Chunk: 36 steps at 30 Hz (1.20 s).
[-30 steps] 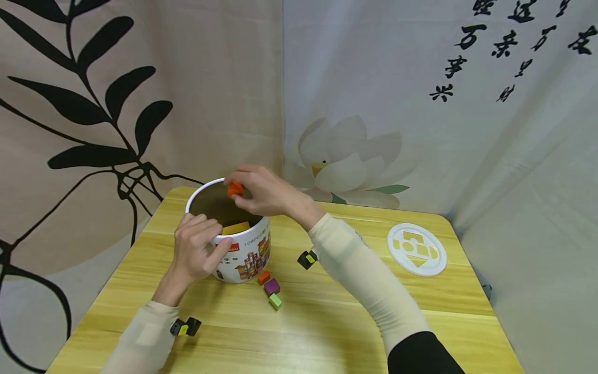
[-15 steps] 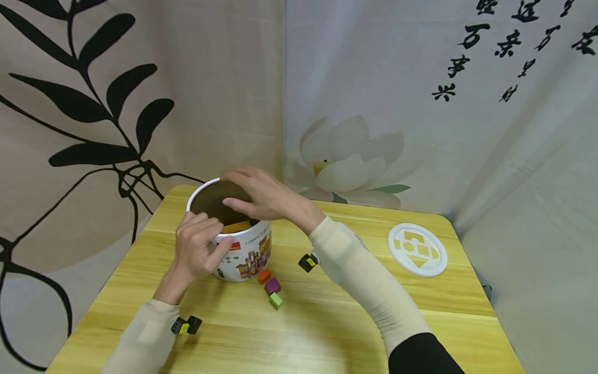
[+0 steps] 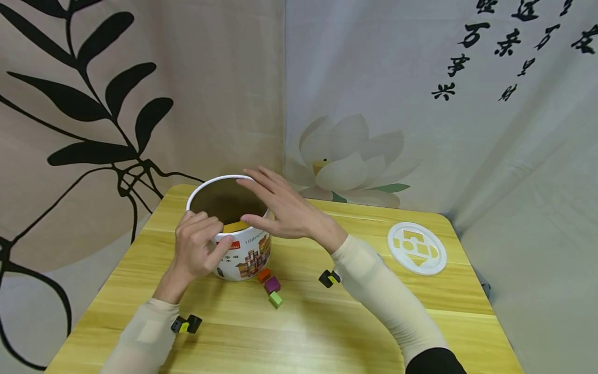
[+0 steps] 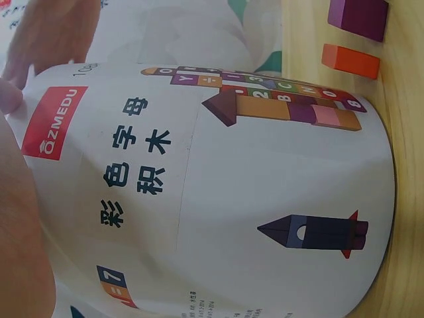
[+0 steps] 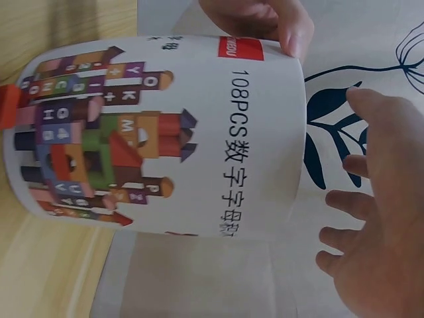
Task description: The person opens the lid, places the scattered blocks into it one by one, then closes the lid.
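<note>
A white printed bucket [image 3: 243, 254] stands on the table, its mouth tilted into the head view, with a yellow block [image 3: 235, 227] visible inside. My left hand [image 3: 196, 246] grips the near-left rim, fingers curled over the edge and thumb on the outer wall. Above the right side of the rim, my right hand [image 3: 289, 210] has its fingers spread, holding nothing; in the right wrist view its fingers [image 5: 348, 205] are beside the bucket's mouth. Just in front of the bucket lie an orange block [image 3: 264, 275], a purple block [image 3: 272, 284] and a light green block [image 3: 275, 299].
A white round lid with shaped cut-outs [image 3: 417, 249] lies on the right part of the wooden table [image 3: 327, 332]. Printed curtains [image 3: 224, 93] hang behind the table.
The right hand held an orange block over the bucket's mouth, then let it go inside. Since then it has moved right and toward the near side, fingers spreading. The left hand stays put.
</note>
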Available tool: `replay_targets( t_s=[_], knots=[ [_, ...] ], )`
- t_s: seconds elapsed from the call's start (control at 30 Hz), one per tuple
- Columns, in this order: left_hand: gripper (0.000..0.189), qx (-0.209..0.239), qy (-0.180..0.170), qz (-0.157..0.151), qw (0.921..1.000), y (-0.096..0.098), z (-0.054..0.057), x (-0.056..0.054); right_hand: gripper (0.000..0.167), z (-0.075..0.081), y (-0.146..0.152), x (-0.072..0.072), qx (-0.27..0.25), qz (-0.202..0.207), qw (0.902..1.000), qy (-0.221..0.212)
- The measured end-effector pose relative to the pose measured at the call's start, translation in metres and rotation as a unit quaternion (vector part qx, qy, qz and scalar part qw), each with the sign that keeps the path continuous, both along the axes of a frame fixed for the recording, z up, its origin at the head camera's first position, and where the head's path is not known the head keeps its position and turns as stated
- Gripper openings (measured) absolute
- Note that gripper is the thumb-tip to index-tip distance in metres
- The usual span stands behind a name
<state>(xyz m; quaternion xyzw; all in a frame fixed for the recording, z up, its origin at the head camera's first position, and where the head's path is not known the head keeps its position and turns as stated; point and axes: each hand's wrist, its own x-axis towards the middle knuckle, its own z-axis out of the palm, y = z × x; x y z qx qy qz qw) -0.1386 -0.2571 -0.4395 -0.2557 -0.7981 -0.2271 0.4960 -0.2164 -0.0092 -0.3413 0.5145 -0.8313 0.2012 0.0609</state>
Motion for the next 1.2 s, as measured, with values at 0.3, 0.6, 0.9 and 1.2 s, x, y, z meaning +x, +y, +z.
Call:
replay_targets(
  t_s=[0.3, 0.6, 0.9, 1.2],
  knots=[
    [0.040, 0.004, -0.009, 0.003, 0.9999, 0.001, 0.000, 0.001, 0.083, -0.030, 0.047, 0.022, -0.058, -0.006, 0.9980, 0.025],
    [0.039, 0.009, -0.008, 0.006, 0.9999, 0.000, 0.000, 0.002, 0.082, -0.073, 0.076, 0.046, -0.066, -0.013, 0.9970, 0.039],
    [0.042, 0.010, -0.009, 0.003, 0.9999, 0.002, 0.000, 0.002, 0.080, -0.122, 0.089, 0.074, -0.011, -0.017, 0.9997, 0.013],
    [0.040, 0.009, -0.007, 0.004, 0.9999, 0.002, 0.000, 0.002, 0.073, -0.160, 0.086, 0.092, 0.027, -0.032, 0.9991, -0.006]
  ],
)
